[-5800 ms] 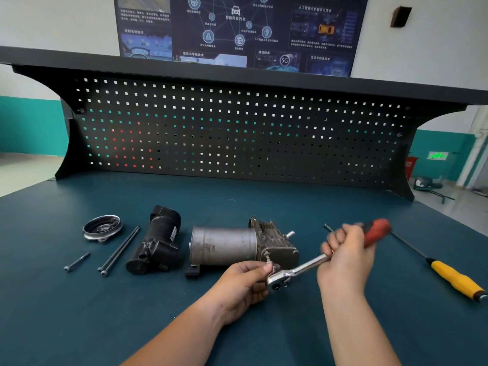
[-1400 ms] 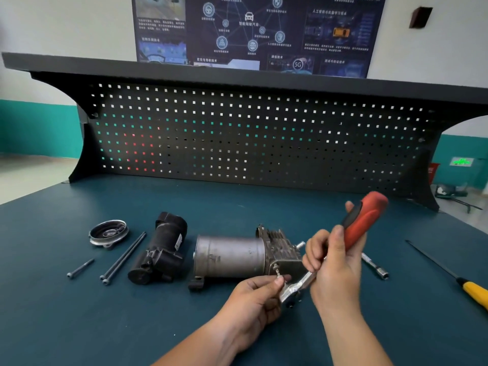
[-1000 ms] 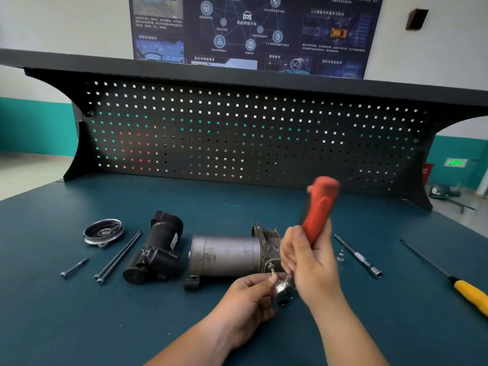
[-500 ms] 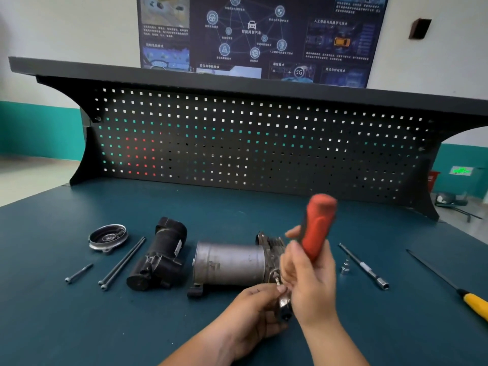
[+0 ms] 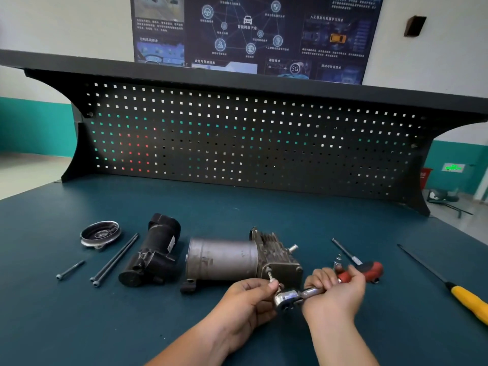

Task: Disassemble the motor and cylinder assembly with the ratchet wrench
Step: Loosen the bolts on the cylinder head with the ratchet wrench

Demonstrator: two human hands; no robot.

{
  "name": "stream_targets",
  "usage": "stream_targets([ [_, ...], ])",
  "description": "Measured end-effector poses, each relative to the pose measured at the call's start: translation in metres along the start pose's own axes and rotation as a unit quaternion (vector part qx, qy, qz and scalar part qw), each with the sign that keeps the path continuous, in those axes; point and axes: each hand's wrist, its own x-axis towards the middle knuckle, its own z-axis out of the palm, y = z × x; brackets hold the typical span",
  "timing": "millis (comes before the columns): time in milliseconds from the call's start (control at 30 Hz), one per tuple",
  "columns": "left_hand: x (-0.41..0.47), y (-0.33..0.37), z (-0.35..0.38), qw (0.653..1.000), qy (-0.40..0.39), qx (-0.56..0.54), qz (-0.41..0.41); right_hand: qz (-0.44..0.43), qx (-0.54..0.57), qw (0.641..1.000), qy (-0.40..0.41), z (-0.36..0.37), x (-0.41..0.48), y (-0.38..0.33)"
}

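Note:
The grey motor and cylinder assembly (image 5: pixel 227 260) lies on its side on the blue bench, its finned block (image 5: pixel 277 256) at the right end. A ratchet wrench (image 5: pixel 298 295) with a red handle (image 5: pixel 369 270) sits on a bit that runs to a bolt (image 5: pixel 268 272) on the block's near face. My left hand (image 5: pixel 245 307) pinches the bit at the wrench head. My right hand (image 5: pixel 335 294) grips the wrench's shaft and handle, which lies low and points right.
A black motor part (image 5: pixel 153 253), a round metal cap (image 5: pixel 100 233), two long bolts (image 5: pixel 115 260) and a short bolt (image 5: pixel 70 270) lie to the left. An extension bar (image 5: pixel 343 250), a small socket (image 5: pixel 338 261) and a yellow-handled screwdriver (image 5: pixel 467 299) lie to the right. A pegboard (image 5: pixel 250 143) stands behind.
My right hand has swung the wrench handle from upright down to the right, near the bench. My left hand stays at the wrench head.

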Motion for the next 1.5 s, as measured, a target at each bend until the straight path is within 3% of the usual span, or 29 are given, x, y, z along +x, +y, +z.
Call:
stream_targets([
  [133,-0.001,0.001,-0.001,1.000,-0.003,-0.004,-0.005,-0.037,-0.031,0.999,-0.013,0.002,-0.001,0.003],
  [267,-0.001,0.002,-0.003,1.000,-0.019,-0.002,-0.007,-0.113,-0.028,0.983,-0.140,0.004,-0.009,0.007],
  [500,-0.001,0.003,-0.004,0.999,-0.045,-0.011,0.003,-0.226,-0.159,0.900,-0.336,0.005,-0.024,0.021],
  [633,-0.003,0.003,-0.003,0.998,-0.052,-0.024,0.008,-0.208,-0.255,0.850,-0.411,0.005,-0.029,0.027],
  [1000,0.000,0.003,-0.005,0.998,-0.052,0.045,0.007,-0.150,-0.329,0.794,-0.489,0.005,-0.030,0.024],
  [1267,0.005,-0.003,-0.009,0.999,0.009,0.038,0.002,-0.129,-0.319,0.815,-0.467,0.009,-0.030,0.022],
  [1500,0.002,0.000,-0.004,1.000,0.014,0.005,0.006,-0.126,-0.137,0.935,-0.302,0.006,-0.031,0.021],
])
